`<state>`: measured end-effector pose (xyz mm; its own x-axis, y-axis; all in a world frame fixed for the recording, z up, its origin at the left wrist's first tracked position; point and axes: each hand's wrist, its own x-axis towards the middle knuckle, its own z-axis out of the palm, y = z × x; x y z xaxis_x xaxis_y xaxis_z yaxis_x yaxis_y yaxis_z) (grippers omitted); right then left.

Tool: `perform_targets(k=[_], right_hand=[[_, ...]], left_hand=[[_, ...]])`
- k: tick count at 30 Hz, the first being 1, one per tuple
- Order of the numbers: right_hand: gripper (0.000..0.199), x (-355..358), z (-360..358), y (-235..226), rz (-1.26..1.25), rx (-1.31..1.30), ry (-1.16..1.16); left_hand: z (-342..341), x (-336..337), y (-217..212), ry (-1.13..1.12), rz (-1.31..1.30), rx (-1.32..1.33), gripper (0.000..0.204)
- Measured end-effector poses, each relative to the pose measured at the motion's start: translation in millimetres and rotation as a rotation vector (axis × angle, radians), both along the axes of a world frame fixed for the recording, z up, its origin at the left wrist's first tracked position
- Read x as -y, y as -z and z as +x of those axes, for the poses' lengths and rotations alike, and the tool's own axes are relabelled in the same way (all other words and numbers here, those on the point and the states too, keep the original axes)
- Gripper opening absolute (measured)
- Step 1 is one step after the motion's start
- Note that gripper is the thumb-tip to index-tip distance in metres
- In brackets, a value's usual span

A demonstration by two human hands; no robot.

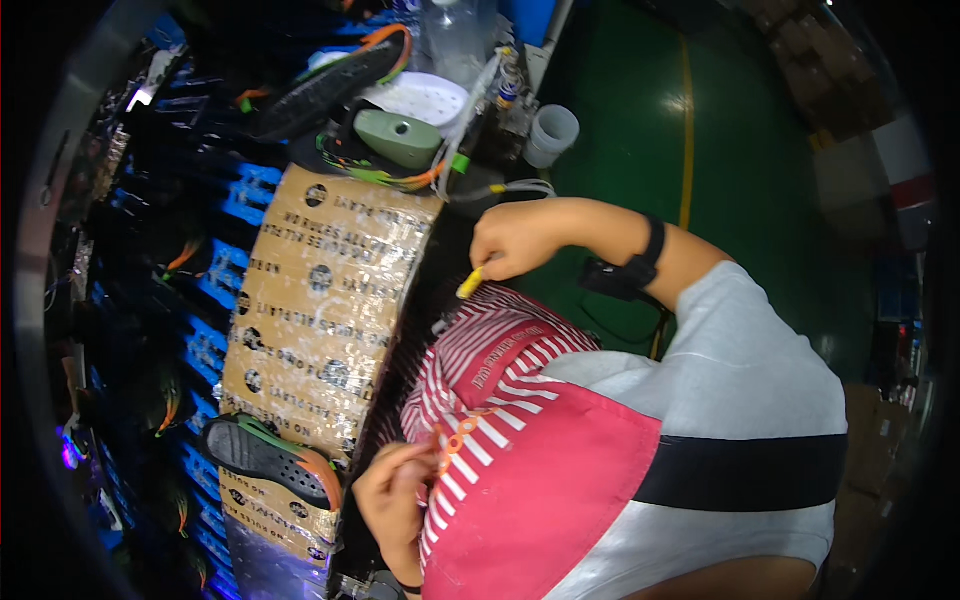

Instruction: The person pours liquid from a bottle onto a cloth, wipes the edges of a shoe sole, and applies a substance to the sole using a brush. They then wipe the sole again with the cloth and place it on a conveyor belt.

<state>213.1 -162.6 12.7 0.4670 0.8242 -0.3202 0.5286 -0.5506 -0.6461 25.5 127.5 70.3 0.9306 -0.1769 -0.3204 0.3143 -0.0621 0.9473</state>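
My right hand [515, 240], the upper one in the picture, is closed around a short yellow stick-like piece [470, 284] that juts out below the fingers. At the lower edge my left hand [393, 497] pinches an orange strip with ring-shaped links [460, 434] in front of my red striped apron; the fingers are slightly blurred. Left of that hand, a dark perforated shoe sole [272, 462] with green and orange edging lies on a cardboard-covered board [318, 300]. At the board's far end a green block [398, 138] sits on another black and orange shoe piece [345, 160].
A white perforated dish [425, 98], clear bottle [455, 40] and another dark sole [340, 82] crowd the far end. A translucent cup [552, 135] stands beside them. Blue racks [215, 350] with shoe parts run along the left. Boxes [870, 450] stack at right on green floor [630, 120].
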Motion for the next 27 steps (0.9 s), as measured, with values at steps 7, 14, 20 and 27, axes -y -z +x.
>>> perform_targets(k=[7, 14, 20, 27], right_hand=[[0.012, 1, -27, -102, 0.484, -0.022, 0.207], [0.025, -54, -51, -80, 0.940, 0.574, 0.312], [0.014, -79, -76, -63, 1.171, 0.512, 0.264], [0.028, -98, -63, -52, 0.960, 0.615, 0.487]], left_hand=[[61, 57, -17, 0.298, -0.501, -0.272, 0.060], [88, 57, -10, -0.404, -0.967, -0.032, 0.029], [113, 7, -33, -0.653, -0.917, 0.335, 0.028], [121, 34, -29, -0.662, -0.872, 0.220, 0.030]])
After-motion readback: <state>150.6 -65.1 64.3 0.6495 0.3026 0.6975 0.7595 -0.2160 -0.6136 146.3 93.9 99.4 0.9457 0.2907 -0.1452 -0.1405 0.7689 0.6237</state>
